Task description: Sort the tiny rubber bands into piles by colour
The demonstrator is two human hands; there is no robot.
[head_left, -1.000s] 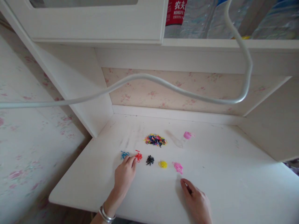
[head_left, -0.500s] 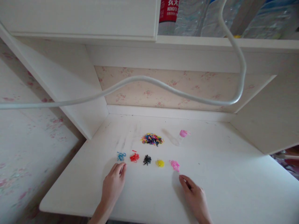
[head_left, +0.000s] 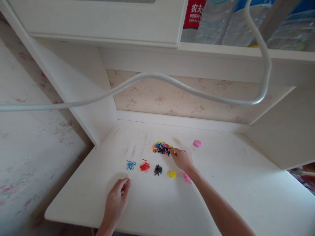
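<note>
My right hand (head_left: 180, 158) reaches across the table, its fingertips pinched at the right edge of a mixed heap of small coloured rubber bands (head_left: 161, 148). Anything between those fingertips is too small to make out. My left hand (head_left: 117, 196) rests closed on the table just below the small pile of blue rubber bands (head_left: 131, 165), and nothing shows in it. A row continues rightward with red rubber bands (head_left: 145, 166), black rubber bands (head_left: 157, 169), yellow rubber bands (head_left: 172, 174) and pink rubber bands (head_left: 187, 178), the last partly covered by my right forearm.
A clear bag or packet with a pink part (head_left: 197, 143) lies behind my right hand. A white cable (head_left: 157, 76) crosses the view above the white table (head_left: 157, 209). Overhead, a shelf holds plastic water bottles (head_left: 214, 23). Cabinet panels flank the table on both sides.
My right hand has moved forward and left, from beside the pink pile to the mixed heap. My left hand has drawn slightly back from the blue pile. The view has shifted a little.
</note>
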